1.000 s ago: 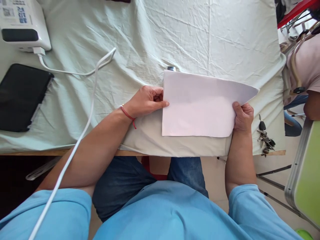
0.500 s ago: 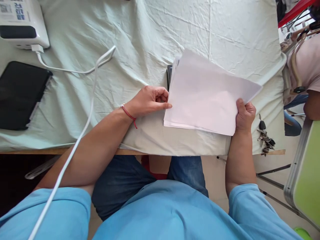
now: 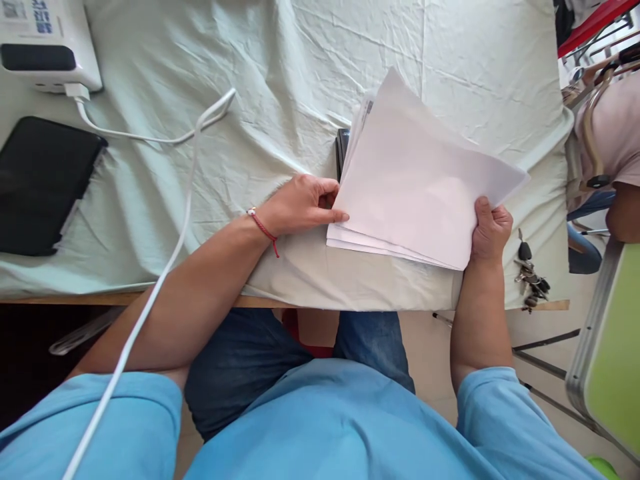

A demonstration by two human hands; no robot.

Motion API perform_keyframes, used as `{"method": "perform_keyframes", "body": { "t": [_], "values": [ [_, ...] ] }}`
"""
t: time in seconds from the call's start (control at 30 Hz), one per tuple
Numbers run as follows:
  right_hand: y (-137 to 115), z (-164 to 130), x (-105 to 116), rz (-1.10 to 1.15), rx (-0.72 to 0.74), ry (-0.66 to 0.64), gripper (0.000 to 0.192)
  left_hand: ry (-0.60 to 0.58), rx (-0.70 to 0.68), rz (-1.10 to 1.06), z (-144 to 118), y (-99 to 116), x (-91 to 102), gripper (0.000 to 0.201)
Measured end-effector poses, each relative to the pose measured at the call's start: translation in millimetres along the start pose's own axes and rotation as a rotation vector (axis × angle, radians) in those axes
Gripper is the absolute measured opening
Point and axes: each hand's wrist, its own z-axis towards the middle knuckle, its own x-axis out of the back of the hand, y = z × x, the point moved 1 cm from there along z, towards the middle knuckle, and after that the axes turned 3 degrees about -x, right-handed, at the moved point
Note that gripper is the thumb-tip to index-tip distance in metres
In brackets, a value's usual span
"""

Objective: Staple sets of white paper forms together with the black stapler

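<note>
A stack of white paper sheets (image 3: 420, 180) lies tilted on the pale green cloth of the table (image 3: 300, 80), its far-left corner lifted and the sheets fanned slightly. My right hand (image 3: 489, 228) grips the stack's near-right corner, thumb on top. My left hand (image 3: 306, 202) rests on the cloth with its fingertips touching the stack's left edge. A small dark object (image 3: 342, 151) shows from under the sheets at the left edge; most of it is hidden.
A black tablet (image 3: 43, 183) lies at the left, a white device (image 3: 45, 43) behind it with a white cable (image 3: 165, 267) running toward me. Keys (image 3: 531, 277) hang at the table's right edge. Another person's sleeve (image 3: 613, 133) shows at far right.
The paper stack lay flat and square a second ago; now its far-left corner has risen and turned clockwise, fanning the sheets and uncovering the dark object. Both hands have kept their places.
</note>
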Motion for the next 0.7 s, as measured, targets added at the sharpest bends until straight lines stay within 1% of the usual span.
{"method": "perform_keyframes", "body": {
  "t": [0.03,0.1,0.2,0.3,0.33,0.4,0.47,0.5,0.6,0.7],
  "values": [
    [-0.2,0.2,-0.2,0.001,-0.004,-0.001,0.046,-0.005,-0.006,0.024,0.3,-0.1,-0.1,0.037],
    [-0.2,-0.2,-0.6,0.001,-0.009,0.0,0.044,0.033,-0.018,0.057,0.7,-0.2,-0.8,0.039],
    [0.3,-1.0,-0.6,0.009,-0.002,-0.002,0.045,0.106,-0.04,0.058,0.3,1.3,-2.8,0.052],
    [0.7,-0.9,-0.3,0.018,0.004,0.0,0.044,0.118,-0.047,0.032,-0.6,3.4,-2.7,0.058],
    [0.8,-0.7,-0.3,0.015,0.001,0.004,0.043,0.1,-0.041,0.017,-0.7,3.5,-2.0,0.056],
    [0.7,-0.4,-0.6,0.003,-0.011,0.02,0.041,0.023,-0.021,0.0,-0.4,2.5,-0.4,0.046],
    [0.7,-0.1,-1.1,-0.001,-0.017,0.027,0.039,-0.055,-0.004,0.023,0.3,0.1,0.7,0.035],
    [0.8,0.0,-1.3,0.005,-0.014,0.027,0.039,-0.074,0.001,0.047,0.7,-1.4,1.0,0.031],
    [1.8,0.7,-1.4,0.005,0.0,0.03,0.037,-0.04,0.004,0.094,1.7,-4.7,0.4,0.027],
    [2.8,1.3,-1.1,-0.004,0.005,0.039,0.037,0.001,-0.022,0.064,2.0,-4.8,-1.4,0.03]
  ]
}}
